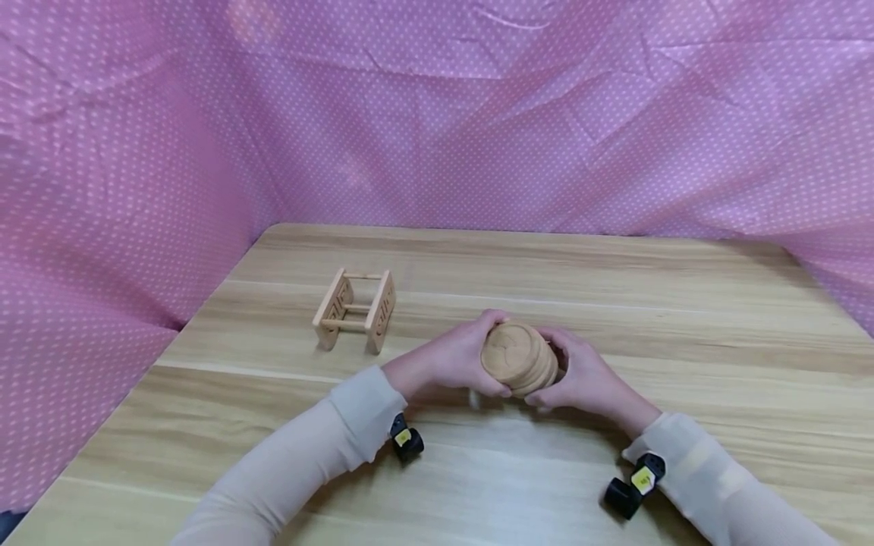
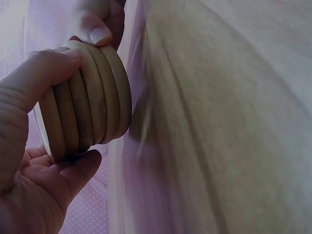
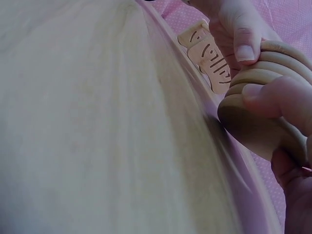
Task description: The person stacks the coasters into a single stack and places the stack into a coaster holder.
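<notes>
A stack of several round wooden coasters is held between both hands, tilted so that its pale top disc faces the head camera. My left hand grips it from the left, thumb on the near side and fingers around the far side. From the right, my right hand holds the same stack with its thumb and fingers. In the left wrist view the coasters lie face to face, slightly out of line. The right wrist view shows the end disc beside the right thumb. Whether the stack touches the table cannot be told.
To the left stands a wooden coaster rack with two cut-out side panels joined by rods; nothing sits in it. The wood-grain table reaches back to a pink dotted cloth. Black cameras are strapped at both wrists.
</notes>
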The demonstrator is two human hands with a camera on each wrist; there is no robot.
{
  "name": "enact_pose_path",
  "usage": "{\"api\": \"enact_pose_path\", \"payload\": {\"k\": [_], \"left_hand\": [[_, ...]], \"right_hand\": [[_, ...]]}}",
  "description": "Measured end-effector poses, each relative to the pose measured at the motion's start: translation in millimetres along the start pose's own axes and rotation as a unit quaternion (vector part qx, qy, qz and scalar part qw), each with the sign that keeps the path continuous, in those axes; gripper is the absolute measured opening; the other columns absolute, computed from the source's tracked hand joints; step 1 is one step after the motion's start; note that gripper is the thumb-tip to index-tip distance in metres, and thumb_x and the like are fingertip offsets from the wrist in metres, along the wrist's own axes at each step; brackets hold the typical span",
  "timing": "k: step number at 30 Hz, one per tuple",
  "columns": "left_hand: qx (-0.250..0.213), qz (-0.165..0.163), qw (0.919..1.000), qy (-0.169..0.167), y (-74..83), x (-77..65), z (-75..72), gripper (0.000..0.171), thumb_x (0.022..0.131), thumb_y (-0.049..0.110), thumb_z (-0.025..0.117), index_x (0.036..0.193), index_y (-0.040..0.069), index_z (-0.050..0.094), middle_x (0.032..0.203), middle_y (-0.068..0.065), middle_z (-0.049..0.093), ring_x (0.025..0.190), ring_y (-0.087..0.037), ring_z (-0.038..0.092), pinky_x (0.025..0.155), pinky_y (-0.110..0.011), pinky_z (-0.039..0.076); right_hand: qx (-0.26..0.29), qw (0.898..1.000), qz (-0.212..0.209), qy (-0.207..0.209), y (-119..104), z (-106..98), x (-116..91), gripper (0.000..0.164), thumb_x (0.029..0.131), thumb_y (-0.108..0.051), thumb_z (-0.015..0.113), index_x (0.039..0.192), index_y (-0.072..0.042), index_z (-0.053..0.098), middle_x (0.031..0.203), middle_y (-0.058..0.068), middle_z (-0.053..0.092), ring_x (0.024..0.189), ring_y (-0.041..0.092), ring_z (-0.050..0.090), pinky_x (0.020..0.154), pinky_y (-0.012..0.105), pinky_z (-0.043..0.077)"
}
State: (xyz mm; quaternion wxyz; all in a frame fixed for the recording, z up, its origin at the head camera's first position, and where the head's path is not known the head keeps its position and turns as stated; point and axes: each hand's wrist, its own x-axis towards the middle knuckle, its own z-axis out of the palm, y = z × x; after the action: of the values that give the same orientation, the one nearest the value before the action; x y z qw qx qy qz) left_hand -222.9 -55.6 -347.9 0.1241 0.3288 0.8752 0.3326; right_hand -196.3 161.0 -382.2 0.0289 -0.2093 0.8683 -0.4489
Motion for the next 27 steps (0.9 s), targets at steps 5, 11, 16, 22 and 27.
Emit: {"api": "enact_pose_path", "payload": {"k": [5,11,16,22,27], "left_hand": [[-0.006,-0.002,1.0,0.007,-3.3,0.5,1.7,0.09,0.058,0.024,0.087,0.13,0.013,0.034,0.119,-0.007,0.055,0.109,-0.017,0.053,0.095,-0.031,0.042],[-0.02,0.007,0.9997,0.013,-3.8,-1.1,4.4,0.087,0.057,0.023,0.087,0.128,0.015,0.038,0.118,-0.004,0.056,0.108,-0.016,0.053,0.095,-0.031,0.043],[-0.042,0.009,0.9991,0.005,-8.2,-1.4,9.3,0.092,0.058,0.021,0.087,0.134,0.014,0.035,0.124,-0.005,0.054,0.114,-0.017,0.052,0.098,-0.03,0.041],[-0.136,-0.036,0.9897,-0.028,-14.9,-1.0,18.3,0.096,0.06,0.011,0.086,0.136,0.01,0.028,0.136,-0.009,0.044,0.127,-0.02,0.043,0.101,-0.024,0.038],[-0.057,-0.046,0.9972,-0.012,-17.2,-2.3,19.4,0.094,0.058,0.025,0.088,0.132,0.013,0.031,0.129,-0.007,0.051,0.12,-0.018,0.049,0.102,-0.029,0.038]], "right_hand": [[0.027,1.0,-0.002,-0.001,1,0,0,0.086,0.056,-0.015,0.086,0.13,-0.001,0.045,0.12,0.011,0.056,0.107,0.022,0.054,0.091,0.023,0.043],[0.052,0.999,-0.01,0.004,2,-1,-1,0.083,0.056,-0.013,0.086,0.129,-0.004,0.047,0.117,0.009,0.058,0.104,0.02,0.055,0.089,0.02,0.044],[0.081,0.997,-0.008,0.007,-1,-3,-4,0.082,0.057,-0.011,0.086,0.129,-0.005,0.047,0.12,0.009,0.055,0.104,0.02,0.055,0.088,0.02,0.045],[0.065,0.998,-0.014,0.012,-6,-5,-1,0.081,0.058,-0.016,0.086,0.128,-0.002,0.048,0.121,0.011,0.052,0.092,0.02,0.056,0.081,0.021,0.048],[0.047,0.999,-0.019,0.01,-8,-5,1,0.081,0.058,-0.016,0.087,0.128,-0.004,0.049,0.123,0.009,0.051,0.098,0.019,0.056,0.084,0.021,0.048]]}}
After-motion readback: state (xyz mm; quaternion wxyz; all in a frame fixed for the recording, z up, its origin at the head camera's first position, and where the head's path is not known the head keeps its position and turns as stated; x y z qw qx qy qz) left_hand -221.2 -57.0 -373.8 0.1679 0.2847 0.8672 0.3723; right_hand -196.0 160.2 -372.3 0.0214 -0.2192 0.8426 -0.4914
